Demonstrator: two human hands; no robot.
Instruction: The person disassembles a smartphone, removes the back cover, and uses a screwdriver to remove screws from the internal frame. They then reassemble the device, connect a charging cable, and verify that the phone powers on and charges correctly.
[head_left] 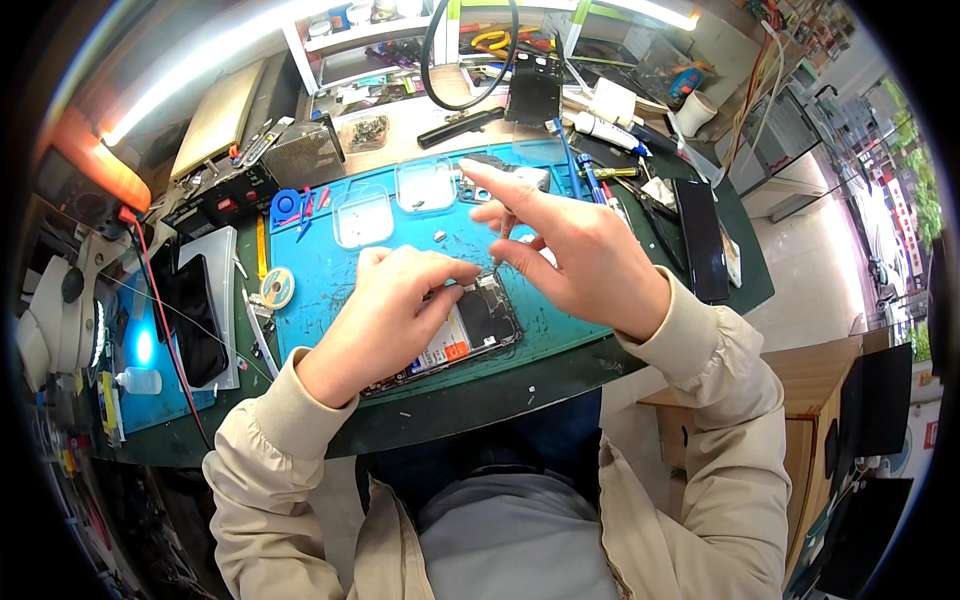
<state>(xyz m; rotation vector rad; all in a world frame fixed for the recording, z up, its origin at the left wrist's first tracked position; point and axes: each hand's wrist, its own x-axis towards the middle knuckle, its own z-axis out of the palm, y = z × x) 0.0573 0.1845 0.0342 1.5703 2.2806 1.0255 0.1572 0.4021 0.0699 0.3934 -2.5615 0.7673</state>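
An opened phone [487, 318] lies at a slant on the blue work mat [560, 318], its battery and inner parts bare. My right hand [590, 250] is above its far end, fingers closed round a slim screwdriver [507, 226] held nearly upright, with the tip down at the phone's top edge. My left hand [392, 300] rests over the phone's left side. Its thumb and forefinger are pinched together close to the screwdriver tip; whatever they grip is too small to make out. A tiny metal part [439, 236] lies on the mat just beyond.
Two clear plastic boxes [362, 216] stand behind my hands. At left are a solder spool [277, 288], a dark phone [203, 318] and an orange-cased meter [100, 165]. To the right lie another phone [702, 240], tweezers and pens. A black cable loop [428, 60] hangs at the back.
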